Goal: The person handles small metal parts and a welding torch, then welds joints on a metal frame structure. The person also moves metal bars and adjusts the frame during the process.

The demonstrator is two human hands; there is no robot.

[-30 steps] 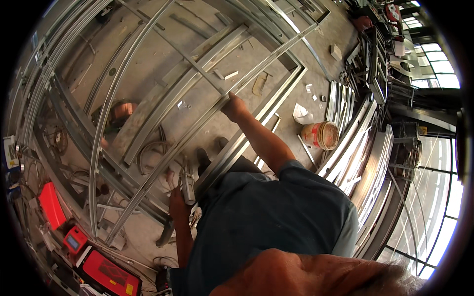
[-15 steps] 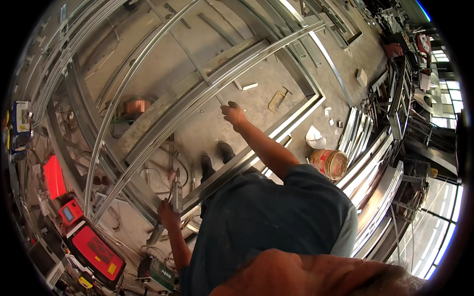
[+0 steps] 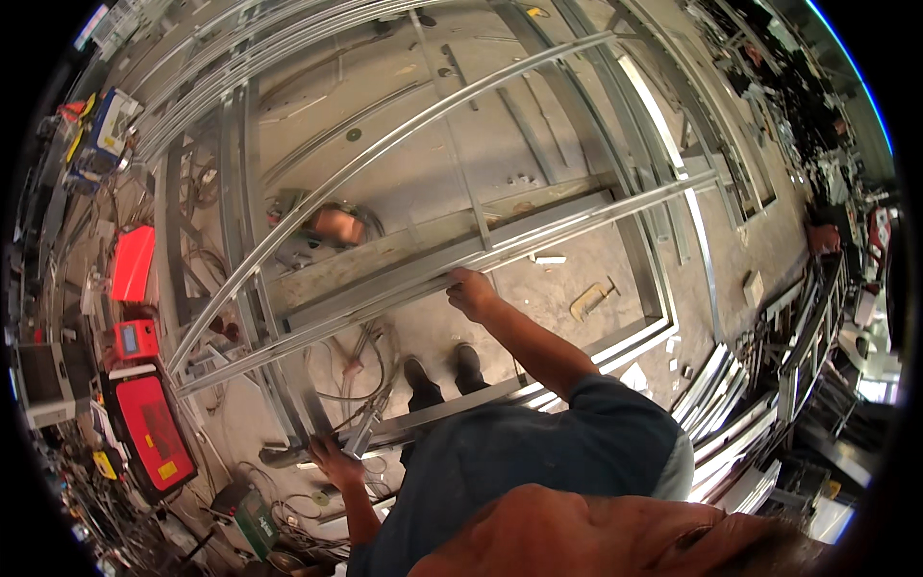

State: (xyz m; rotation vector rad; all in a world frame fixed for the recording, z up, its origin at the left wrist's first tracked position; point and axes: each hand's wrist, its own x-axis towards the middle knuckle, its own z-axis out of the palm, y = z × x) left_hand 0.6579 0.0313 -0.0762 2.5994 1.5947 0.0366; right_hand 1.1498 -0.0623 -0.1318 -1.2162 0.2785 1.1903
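My right hand [image 3: 473, 294] is closed at the near edge of a long, shiny metal rail [image 3: 567, 234] that crosses the larger frame. Its fingertips are hidden behind the hand and rail. At the near left corner of the frame, my left hand [image 3: 336, 465] rests with its fingers stretched over the metal. Beside its thumb is a grey hand tool [image 3: 362, 433] with a narrow end, angled up and away. The near frame beam [image 3: 461, 408] runs in front of my body, my shoes showing just beyond it.
A C-clamp [image 3: 593, 300] lies on the floor inside the frame. To the left are a red machine [image 3: 154, 433], a red box with a display [image 3: 136, 338] and a green case [image 3: 256, 529]. A copper-coloured coil [image 3: 338, 225] sits beyond. Metal profiles [image 3: 716, 389] are stacked at right.
My right hand has gone from open above the floor to closed at the metal rail. My left hand stays by the frame corner. The whole view has turned and shifted.
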